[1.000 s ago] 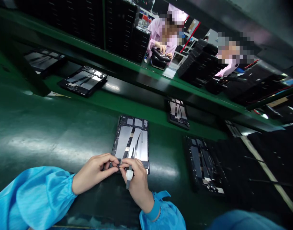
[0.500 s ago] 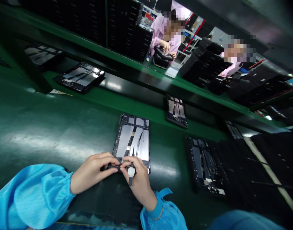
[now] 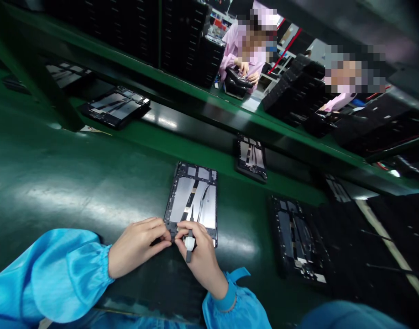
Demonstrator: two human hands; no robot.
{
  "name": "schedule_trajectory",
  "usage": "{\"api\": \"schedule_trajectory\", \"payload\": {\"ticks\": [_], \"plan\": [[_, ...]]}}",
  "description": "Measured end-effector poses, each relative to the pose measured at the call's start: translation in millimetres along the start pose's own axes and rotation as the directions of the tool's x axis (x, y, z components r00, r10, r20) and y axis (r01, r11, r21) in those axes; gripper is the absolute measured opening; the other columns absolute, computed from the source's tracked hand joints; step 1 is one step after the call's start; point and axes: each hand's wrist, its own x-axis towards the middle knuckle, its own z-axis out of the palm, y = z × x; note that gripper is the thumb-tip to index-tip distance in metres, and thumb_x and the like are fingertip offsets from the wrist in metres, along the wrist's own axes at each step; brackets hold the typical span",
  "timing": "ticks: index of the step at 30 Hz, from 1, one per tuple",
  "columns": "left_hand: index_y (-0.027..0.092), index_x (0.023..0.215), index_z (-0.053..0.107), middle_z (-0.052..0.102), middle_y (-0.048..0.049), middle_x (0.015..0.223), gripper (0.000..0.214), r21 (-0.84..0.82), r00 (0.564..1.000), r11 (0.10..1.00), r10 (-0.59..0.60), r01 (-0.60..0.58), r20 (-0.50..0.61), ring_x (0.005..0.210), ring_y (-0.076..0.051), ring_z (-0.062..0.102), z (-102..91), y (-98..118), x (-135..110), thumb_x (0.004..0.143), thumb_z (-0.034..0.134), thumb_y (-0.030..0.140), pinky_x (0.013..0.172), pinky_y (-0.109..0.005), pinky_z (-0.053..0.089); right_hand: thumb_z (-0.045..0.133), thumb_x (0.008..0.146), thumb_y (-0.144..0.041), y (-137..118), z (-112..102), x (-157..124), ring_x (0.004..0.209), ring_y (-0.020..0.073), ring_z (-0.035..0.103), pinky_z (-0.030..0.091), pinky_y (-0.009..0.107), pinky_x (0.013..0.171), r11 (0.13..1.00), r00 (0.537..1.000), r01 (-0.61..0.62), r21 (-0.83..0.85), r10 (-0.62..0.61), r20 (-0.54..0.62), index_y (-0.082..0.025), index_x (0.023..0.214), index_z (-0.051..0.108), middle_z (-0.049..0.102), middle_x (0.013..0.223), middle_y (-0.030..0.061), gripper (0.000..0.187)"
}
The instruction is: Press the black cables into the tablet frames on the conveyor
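An opened tablet (image 3: 193, 201) lies on the green bench, its silver plates and dark ribbon cables showing. At its lower left corner, my left hand (image 3: 141, 242) has thumb and index finger pinched together; anything between those fingertips is too small to make out. My right hand (image 3: 201, 253) is closed around dark tweezers (image 3: 189, 244) with a white wrap, their pointed tip directed up over the tablet. The right thumb and index finger meet at the tablet's bottom edge, close beside the left fingertips, and cover part of that edge.
Another opened tablet (image 3: 298, 242) lies to the right, beside black stacked material (image 3: 363, 237). Further tablets sit behind, one at centre (image 3: 251, 157) and one at left (image 3: 117, 107). A green post (image 3: 41, 82) slants at left. Across a raised ledge, people in pink work among black stacks.
The view has shifted slightly, so the scene sits a little differently. Both hands stay at the tablet's bottom edge, with the left fingertips now pinched closer together.
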Motion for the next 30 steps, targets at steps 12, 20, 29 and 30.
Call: {"api": "schedule_trajectory", "payload": {"ticks": [12,20,29,30], "plan": [[0.022,0.134,0.056,0.069,-0.0048,0.120,0.038,0.428,0.945,0.853,0.328,-0.297,0.002,0.099,-0.020,0.059,-3.9,-18.4,-29.0,0.106,0.035,0.008,0.085,-0.031,0.046,0.055,0.087,0.001,3.4,5.0,-1.5,0.086,0.0228,0.062,0.049,0.035,0.082,0.994,0.996,0.092,-0.061,-0.092,0.015,-0.025,0.121,0.060,0.070,0.089,0.0013,0.043],[0.025,0.138,0.054,0.069,-0.0049,0.118,0.045,0.456,0.930,0.816,0.359,-0.354,0.080,0.096,-0.020,0.060,-5.2,-20.8,-24.9,0.103,0.036,0.004,0.082,-0.030,0.044,0.057,0.089,-0.003,0.7,2.6,2.2,0.087,0.0235,0.064,0.050,0.037,0.085,0.997,0.997,0.069,-0.044,-0.067,0.038,-0.025,0.119,0.062,0.072,0.088,0.0021,0.038],[0.018,0.132,0.058,0.066,-0.0085,0.117,0.043,0.498,0.935,0.811,0.354,-0.307,0.001,0.091,-0.021,0.058,9.4,-17.6,-25.5,0.102,0.031,0.003,0.080,-0.032,0.044,0.044,0.107,-0.044,4.4,-14.6,-28.5,0.059,0.0141,0.065,0.060,0.028,0.056,0.955,0.976,-0.183,0.233,0.206,-0.078,-0.025,0.129,0.068,0.068,0.093,0.0052,0.037],[0.018,0.131,0.058,0.066,-0.0086,0.117,0.043,0.492,0.937,0.815,0.350,-0.305,0.000,0.091,-0.021,0.058,9.5,-17.3,-25.5,0.101,0.031,0.004,0.079,-0.032,0.044,0.045,0.107,-0.046,5.0,-13.1,-31.1,0.055,0.0133,0.063,0.059,0.027,0.051,0.942,0.970,-0.211,0.261,0.234,-0.060,-0.024,0.128,0.067,0.068,0.090,0.0048,0.038]]}}
